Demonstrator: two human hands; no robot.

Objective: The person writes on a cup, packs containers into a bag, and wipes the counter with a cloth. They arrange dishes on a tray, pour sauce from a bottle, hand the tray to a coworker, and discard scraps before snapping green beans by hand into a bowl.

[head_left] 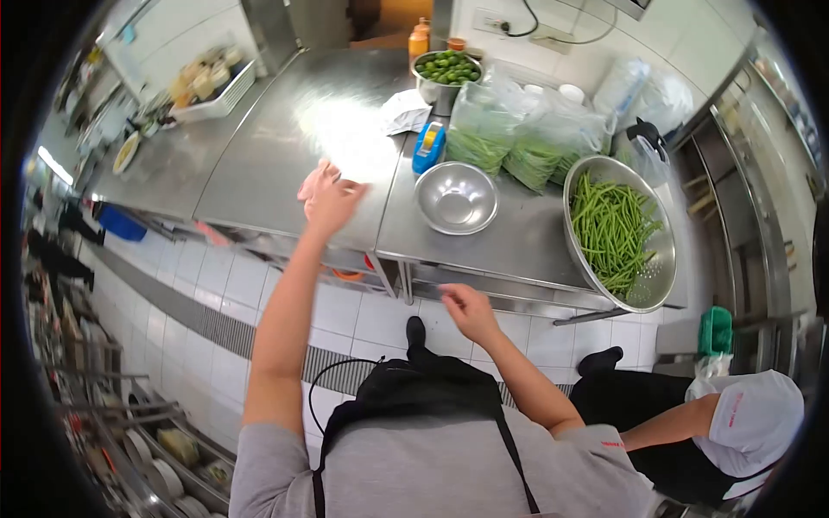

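Note:
My left hand (335, 203) is over the steel counter (259, 164), fingers bent against a crumpled pink cloth (308, 188); its thumb side points right. My right hand (471, 311) hangs in front of the counter's edge, its fingers curled, and I see nothing in it. An empty steel bowl (457, 198) sits on the counter beyond my right hand. Behind this bowl stands a blue tape dispenser (428, 148). To the right, a large steel colander (661, 281) holds green beans (609, 233).
Bags of cut greens (484, 129) line the back, beside a pot of green limes (446, 69) and sauce bottles (419, 41). A white paper (406, 112) lies nearby. A white basket (229, 97) stands far left. Another person (734, 423) bends close on my right.

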